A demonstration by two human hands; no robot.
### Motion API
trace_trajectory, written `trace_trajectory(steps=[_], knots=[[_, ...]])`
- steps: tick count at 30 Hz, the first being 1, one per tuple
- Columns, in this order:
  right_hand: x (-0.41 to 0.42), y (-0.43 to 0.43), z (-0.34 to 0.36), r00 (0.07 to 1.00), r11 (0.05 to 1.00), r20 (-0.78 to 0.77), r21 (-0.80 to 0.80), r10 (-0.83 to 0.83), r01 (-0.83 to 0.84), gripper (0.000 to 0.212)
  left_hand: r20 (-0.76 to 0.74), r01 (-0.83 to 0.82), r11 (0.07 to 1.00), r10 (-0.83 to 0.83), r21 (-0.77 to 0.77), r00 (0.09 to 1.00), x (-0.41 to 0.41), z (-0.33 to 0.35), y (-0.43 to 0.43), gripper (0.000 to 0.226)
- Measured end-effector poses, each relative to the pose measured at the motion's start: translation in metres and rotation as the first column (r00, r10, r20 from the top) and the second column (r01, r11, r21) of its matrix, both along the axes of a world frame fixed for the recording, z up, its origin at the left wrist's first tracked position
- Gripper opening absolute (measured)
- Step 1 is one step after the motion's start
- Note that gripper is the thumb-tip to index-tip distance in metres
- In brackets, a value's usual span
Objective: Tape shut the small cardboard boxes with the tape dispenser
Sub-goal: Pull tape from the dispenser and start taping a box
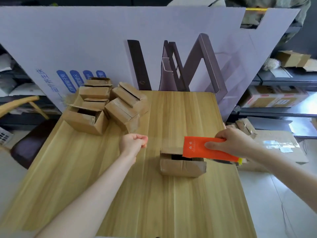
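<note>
A small cardboard box (pixel 181 166) stands on the wooden table (pixel 154 203) right of centre, its top flaps open and a dark gap showing inside. My right hand (pixel 231 143) holds a flat orange packet (pixel 197 148) with white print over the box's open top. My left hand (pixel 134 143) hovers to the left of the box, fingers curled into a loose fist with nothing in it. A yellow and dark object (pixel 240 161) peeks out behind the packet at the table's right edge; what it is I cannot tell.
A pile of several small cardboard boxes (pixel 106 107), some with open flaps, sits at the table's far left. A large white printed cardboard sheet (pixel 120 40) stands upright behind the table. Shelves with cartons (pixel 274 98) line the right side, and a chair (pixel 27 145) stands at left.
</note>
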State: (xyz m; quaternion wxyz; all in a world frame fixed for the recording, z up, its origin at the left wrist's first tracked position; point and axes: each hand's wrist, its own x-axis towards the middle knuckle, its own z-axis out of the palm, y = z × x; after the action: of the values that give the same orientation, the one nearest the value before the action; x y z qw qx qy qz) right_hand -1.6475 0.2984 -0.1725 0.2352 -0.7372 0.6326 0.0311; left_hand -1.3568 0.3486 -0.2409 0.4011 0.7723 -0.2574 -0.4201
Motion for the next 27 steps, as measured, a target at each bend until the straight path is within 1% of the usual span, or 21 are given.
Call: trace_trajectory(steps=[4,9,13,18,23,27], knots=[[0.000,-0.013,-0.032,0.995,0.998,-0.091,0.060,0.042,-0.037,0.041,0.020,-0.031,1.000,0.031,-0.003,0.999,-0.009,-0.025,0.008,0.008],[0.005,-0.030,-0.054,0.975,0.997,-0.211,0.036,0.077,-0.071,0.045,0.048,-0.068,0.997,0.067,0.029,0.997,-0.022,-0.048,0.004,0.006],[0.014,-0.041,-0.070,0.950,0.994,-0.292,0.035,0.107,-0.101,0.051,0.040,-0.093,0.994,0.091,0.060,0.995,-0.028,-0.068,0.002,0.010],[0.018,-0.047,-0.083,0.935,0.992,-0.332,0.051,0.125,-0.115,0.052,0.040,-0.112,0.990,0.109,0.082,0.993,-0.032,-0.084,0.002,0.008],[0.024,-0.045,-0.094,0.910,0.986,-0.378,0.054,0.168,-0.159,0.047,0.048,-0.107,0.991,0.103,0.086,0.993,-0.032,-0.098,0.003,0.013],[0.029,-0.047,-0.100,0.899,0.984,-0.401,0.050,0.175,-0.169,0.044,0.022,-0.118,0.986,0.116,0.117,0.993,-0.033,-0.108,0.003,0.012]])
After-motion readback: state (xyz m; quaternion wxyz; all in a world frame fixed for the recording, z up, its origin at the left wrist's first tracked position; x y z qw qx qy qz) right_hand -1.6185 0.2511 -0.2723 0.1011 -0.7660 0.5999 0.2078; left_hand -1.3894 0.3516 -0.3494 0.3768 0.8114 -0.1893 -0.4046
